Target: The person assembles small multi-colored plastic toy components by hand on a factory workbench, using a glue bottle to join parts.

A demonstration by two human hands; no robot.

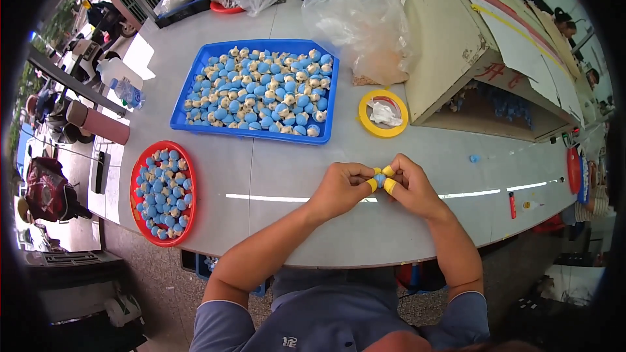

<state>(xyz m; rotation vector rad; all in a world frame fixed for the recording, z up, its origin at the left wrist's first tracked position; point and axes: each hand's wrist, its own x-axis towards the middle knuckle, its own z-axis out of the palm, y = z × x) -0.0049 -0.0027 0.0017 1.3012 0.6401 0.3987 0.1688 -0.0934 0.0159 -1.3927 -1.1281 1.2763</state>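
Note:
My left hand (340,189) and my right hand (415,188) meet over the near part of the table, thumbs and forefingers closed around a small blue piece (380,179). Yellow coverings wrap those fingertips and hide part of it. Beyond my left hand lies a blue tray (251,135) packed with many small blue-and-cream figures (261,94). Further left, a round red tray (135,203) holds more figures of the same kind (166,189).
Past my right hand lie a yellow ring-shaped dish (375,132) with crumpled white material, and a large open-fronted box (456,45). A clear plastic bag (358,23) sits behind. A pink bottle (98,124) stands at left; a red marker (512,205) lies at right.

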